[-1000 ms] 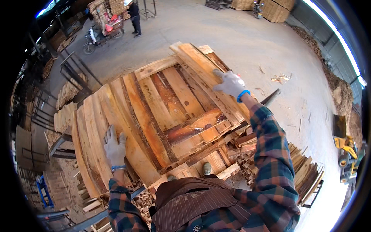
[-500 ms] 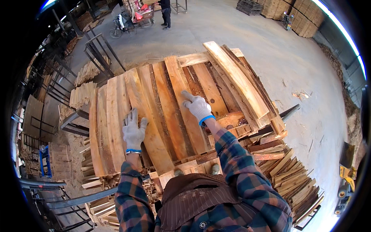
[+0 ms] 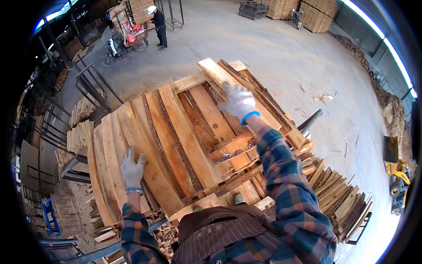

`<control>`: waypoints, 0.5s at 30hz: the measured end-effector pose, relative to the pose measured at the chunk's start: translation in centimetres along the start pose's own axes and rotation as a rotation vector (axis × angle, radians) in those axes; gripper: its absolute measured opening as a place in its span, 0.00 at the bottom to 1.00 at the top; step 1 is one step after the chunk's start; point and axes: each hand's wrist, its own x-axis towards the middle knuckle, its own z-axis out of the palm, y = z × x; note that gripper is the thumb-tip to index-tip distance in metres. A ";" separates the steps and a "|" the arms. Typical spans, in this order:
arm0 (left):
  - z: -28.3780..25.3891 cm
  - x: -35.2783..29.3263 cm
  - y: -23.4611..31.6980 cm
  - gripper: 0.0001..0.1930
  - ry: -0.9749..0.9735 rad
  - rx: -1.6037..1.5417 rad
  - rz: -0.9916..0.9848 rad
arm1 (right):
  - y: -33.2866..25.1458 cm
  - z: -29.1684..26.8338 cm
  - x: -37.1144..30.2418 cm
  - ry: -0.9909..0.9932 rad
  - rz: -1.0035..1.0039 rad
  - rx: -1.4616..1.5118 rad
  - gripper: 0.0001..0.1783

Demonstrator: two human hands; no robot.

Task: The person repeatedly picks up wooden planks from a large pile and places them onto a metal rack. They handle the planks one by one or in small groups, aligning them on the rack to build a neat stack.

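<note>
While the white-gloved left hand [image 3: 132, 169] holds its grip apart over long tan wooden planks [image 3: 153, 169] left of centre, the white-gloved right hand [image 3: 238, 103], grip also apart, overlies a pale straight wooden board [image 3: 215, 71] at the frame's upper centre.

Planks [image 3: 175, 143]: honey-orange to pale yellow, streaked dark brown. Left glove [image 3: 132, 169] and right glove [image 3: 238, 103]: greyish white, blue cuffs [image 3: 250, 117]. Right sleeve [image 3: 288, 169]: plaid, teal and dull rust. Apron [image 3: 220, 231]: dark brown, pale pinstripes. Floor [image 3: 272, 57]: grey. Helmet [image 3: 151, 9]: white.

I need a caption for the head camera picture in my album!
Gloved left hand and right hand over wooden boards.
</note>
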 end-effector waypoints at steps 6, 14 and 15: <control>1.0 1.9 8.3 0.45 0.070 0.250 -0.380 | 3.7 1.6 2.3 -0.100 0.064 -0.261 0.43; 1.2 1.7 8.8 0.44 0.139 0.248 -0.397 | 0.5 3.9 -1.1 0.092 -0.075 -0.137 0.22; 1.6 2.0 8.9 0.44 0.149 0.255 -0.392 | -1.0 5.9 -1.6 0.164 -0.074 -0.102 0.19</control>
